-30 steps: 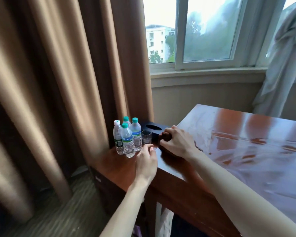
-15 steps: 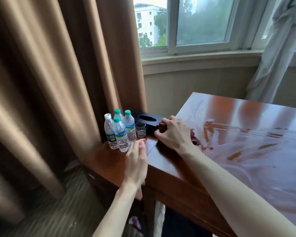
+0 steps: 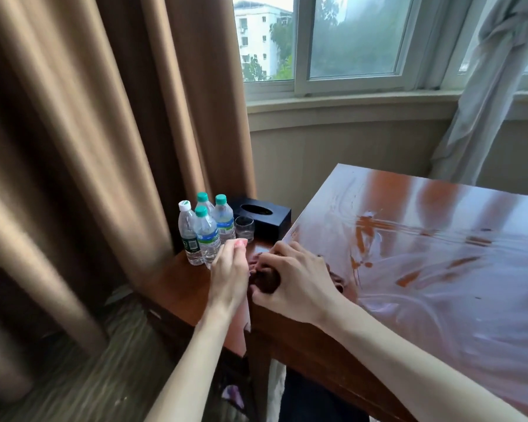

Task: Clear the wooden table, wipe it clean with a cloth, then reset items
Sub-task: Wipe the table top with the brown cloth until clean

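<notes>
Right hand (image 3: pixel 296 281) bunching dark cloth (image 3: pixel 267 280) (table (image 3: pixel 439 269) edge), left hand (image 3: pixel 230 269) beside

The wooden table (image 3: pixel 424 269) is glossy reddish-brown, its top streaked with wet smears. A dark brown cloth (image 3: pixel 265 280) lies bunched at its left edge, near the corner, partly covered by a hand.

Two bare forearms, no sleeves, left hand (image 3: pixel 230 274), right hand (image 3: pixel 299 284)
</notes>
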